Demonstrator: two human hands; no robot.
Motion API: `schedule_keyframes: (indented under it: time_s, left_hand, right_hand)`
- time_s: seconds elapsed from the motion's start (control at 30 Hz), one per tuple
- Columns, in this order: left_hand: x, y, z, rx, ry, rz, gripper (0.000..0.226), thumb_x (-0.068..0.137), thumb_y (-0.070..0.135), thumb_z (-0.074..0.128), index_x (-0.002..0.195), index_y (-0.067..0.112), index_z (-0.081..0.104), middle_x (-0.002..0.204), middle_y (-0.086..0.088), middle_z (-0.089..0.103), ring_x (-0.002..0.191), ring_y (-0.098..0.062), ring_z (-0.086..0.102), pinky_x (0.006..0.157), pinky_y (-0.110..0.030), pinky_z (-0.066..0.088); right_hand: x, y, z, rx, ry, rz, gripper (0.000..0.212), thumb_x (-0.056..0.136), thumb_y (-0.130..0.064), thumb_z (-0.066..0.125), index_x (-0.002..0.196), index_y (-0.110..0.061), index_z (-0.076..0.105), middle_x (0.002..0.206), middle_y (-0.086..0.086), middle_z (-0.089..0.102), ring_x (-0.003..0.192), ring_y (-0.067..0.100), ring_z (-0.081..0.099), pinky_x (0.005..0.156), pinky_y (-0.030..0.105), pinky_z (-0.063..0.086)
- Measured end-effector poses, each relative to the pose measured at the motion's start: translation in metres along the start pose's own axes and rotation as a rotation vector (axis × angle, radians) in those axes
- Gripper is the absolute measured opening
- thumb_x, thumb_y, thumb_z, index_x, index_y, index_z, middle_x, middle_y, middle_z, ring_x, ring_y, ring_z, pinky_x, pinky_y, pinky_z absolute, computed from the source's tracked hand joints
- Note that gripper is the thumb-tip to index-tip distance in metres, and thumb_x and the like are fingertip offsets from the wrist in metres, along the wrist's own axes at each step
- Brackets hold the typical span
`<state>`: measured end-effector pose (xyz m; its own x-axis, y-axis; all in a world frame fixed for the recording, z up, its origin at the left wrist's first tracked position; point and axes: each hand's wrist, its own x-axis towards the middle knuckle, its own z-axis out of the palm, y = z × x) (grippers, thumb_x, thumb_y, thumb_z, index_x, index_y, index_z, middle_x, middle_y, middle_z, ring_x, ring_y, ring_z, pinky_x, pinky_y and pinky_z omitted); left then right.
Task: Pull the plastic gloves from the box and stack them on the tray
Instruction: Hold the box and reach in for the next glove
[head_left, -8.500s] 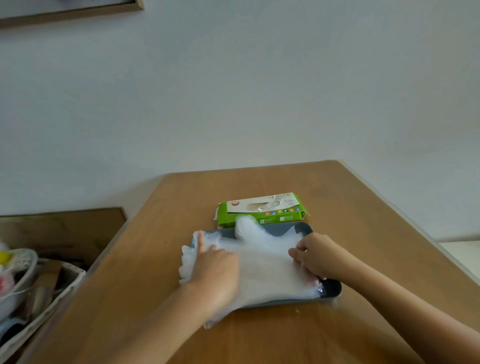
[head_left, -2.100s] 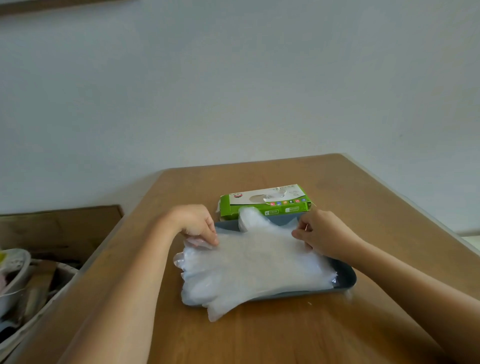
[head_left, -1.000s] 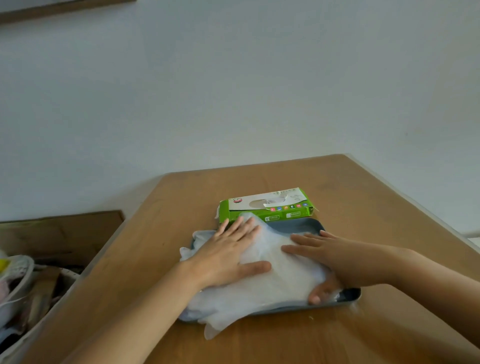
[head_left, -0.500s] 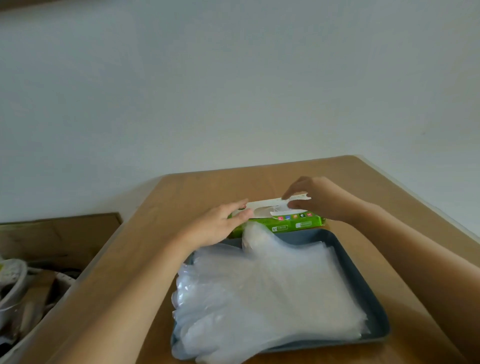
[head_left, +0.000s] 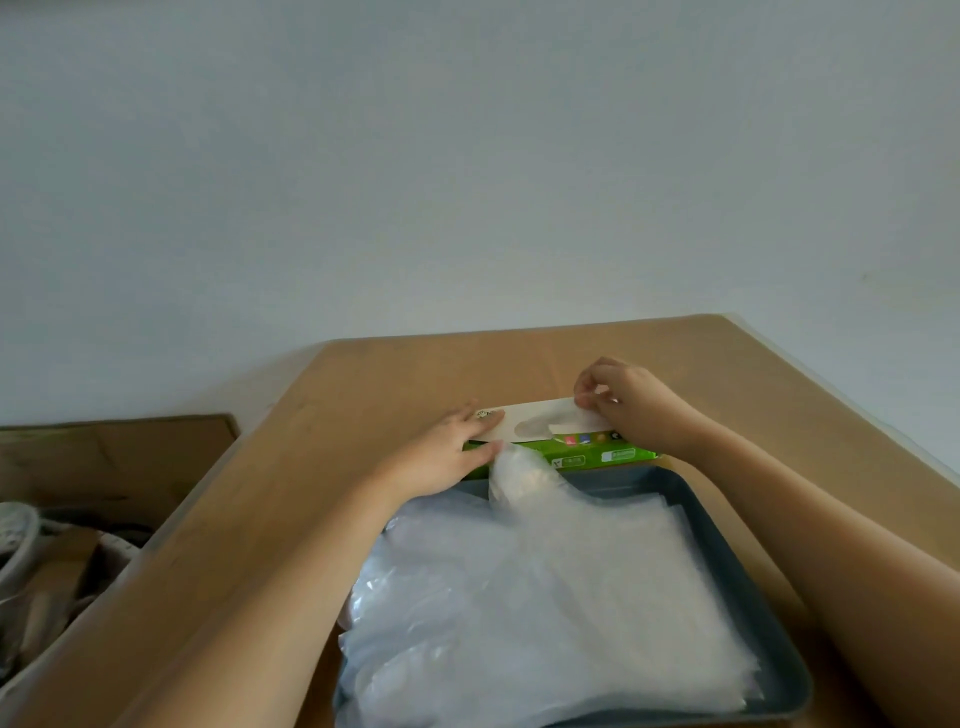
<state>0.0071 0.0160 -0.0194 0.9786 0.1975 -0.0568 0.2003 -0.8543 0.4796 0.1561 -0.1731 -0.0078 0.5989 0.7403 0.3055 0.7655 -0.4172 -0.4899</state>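
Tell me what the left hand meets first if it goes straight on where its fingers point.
The left hand would likely meet the glove in the box opening, pinched by the right hand.

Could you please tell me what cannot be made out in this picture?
All in the head view:
- Gloves left inside the box: hidden by its cardboard top.
- What the right hand has in its grip: too small, and the fingers cover it.
- Left rim of the tray: under the glove pile and the left arm.
- Contents of the basket: blurred, cut off by the left edge.
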Motion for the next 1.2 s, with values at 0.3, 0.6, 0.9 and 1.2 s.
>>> schedule_keyframes:
  time_s: [0.3,0.6,0.9,1.2]
  left_hand:
    - [0.002,0.003,-0.001,0.046,0.009,-0.027,0.048,0.101,0.034,0.042,0.148,0.025,0.034,0.161,-0.003,0.013,0.147,-0.015,0.014,0.114,-0.025,0.012]
    - [-0.08,0.077,-0.081,-0.557,0.073,0.29,0.041,0.07,0.027,0.075,0.101,0.002,0.068,0.075,0.019,0.064,0.075,0.009,0.06,0.07,-0.004,0.043]
    - [-0.09,0.111,-0.07,-1.108,0.381,0.183,0.008,0.076,0.015,0.07,0.069,0.011,0.067,0.06,0.002,0.066,0.054,-0.008,0.062,0.052,-0.017,0.049]
    - [-0.11,0.133,-0.066,-0.462,0.67,0.234,0.031,0.074,0.033,0.08,0.074,0.006,0.064,0.059,-0.005,0.061,0.046,-0.009,0.05,0.043,-0.018,0.042]
  right_hand:
    - [-0.013,-0.068,-0.055,0.586,0.429,-0.087,0.022,0.094,-0.006,0.055,0.077,-0.02,0.056,0.078,-0.006,0.057,0.069,0.002,0.053,0.068,0.014,0.041]
    - [-0.063,-0.109,-0.081,1.079,0.196,0.108,0.018,0.096,-0.013,0.051,0.08,-0.009,0.059,0.064,0.0,0.049,0.059,0.01,0.049,0.065,0.027,0.038]
    - [-0.106,-0.097,-0.076,1.053,-0.279,0.365,0.037,0.088,-0.016,0.056,0.111,0.013,0.058,0.111,0.029,0.063,0.095,0.031,0.063,0.093,0.041,0.053]
    - [-0.118,-0.156,-0.096,0.462,-0.031,0.057,0.076,0.06,-0.05,0.078,0.126,-0.027,0.048,0.114,-0.017,0.062,0.095,-0.006,0.062,0.085,0.019,0.053]
